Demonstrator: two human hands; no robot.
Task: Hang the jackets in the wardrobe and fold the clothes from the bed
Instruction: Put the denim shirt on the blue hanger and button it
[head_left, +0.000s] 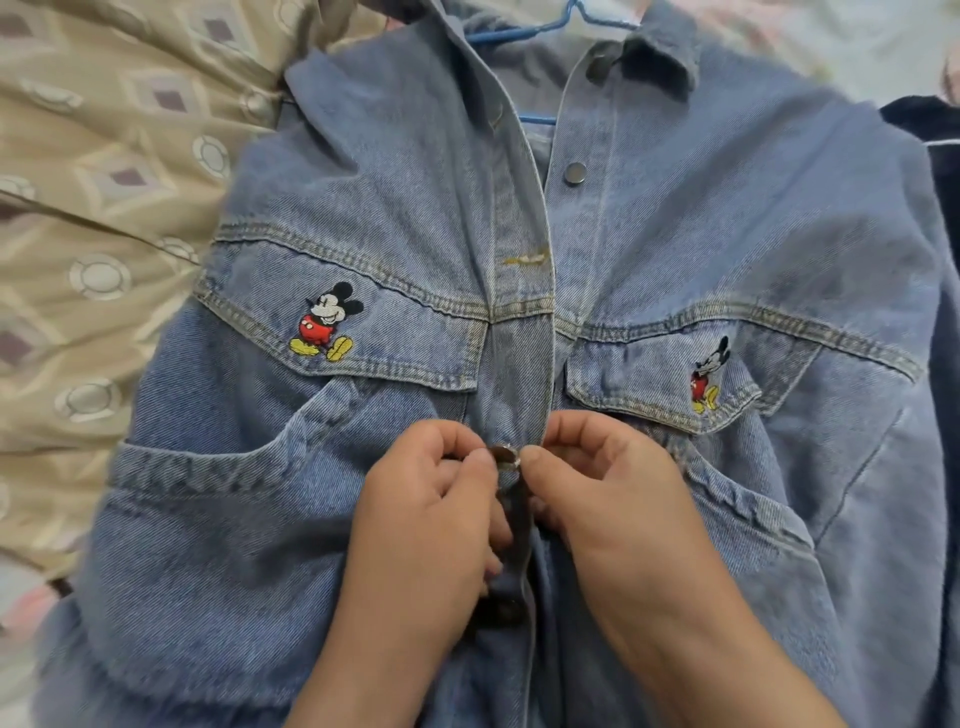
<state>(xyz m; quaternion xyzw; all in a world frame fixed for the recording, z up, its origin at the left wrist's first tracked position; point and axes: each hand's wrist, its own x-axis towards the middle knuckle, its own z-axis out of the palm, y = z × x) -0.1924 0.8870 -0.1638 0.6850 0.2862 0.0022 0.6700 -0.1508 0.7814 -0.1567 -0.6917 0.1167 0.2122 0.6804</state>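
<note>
Hiding most of blue hanger (519, 30) inside denim jacket (675, 249) | pinching its front at metal button (505, 453) with curled left hand (431, 519) and right hand (618, 509) | lying across beige patterned bedspread (104, 208)

A light blue denim jacket (675, 249) lies front up on the bed, collar toward 12 o'clock and hem toward 6 o'clock. A blue plastic hanger (511, 32) sits inside its collar. The upper front is open, with two round metal buttons (575, 172) unfastened. A third metal button (505, 453) sits at the centre placket. Each chest pocket flap carries an embroidered cartoon mouse (324, 322), at 9 and 3 o'clock of the placket. A dark navy garment (914, 124) lies at the jacket's 2 o'clock edge.
</note>
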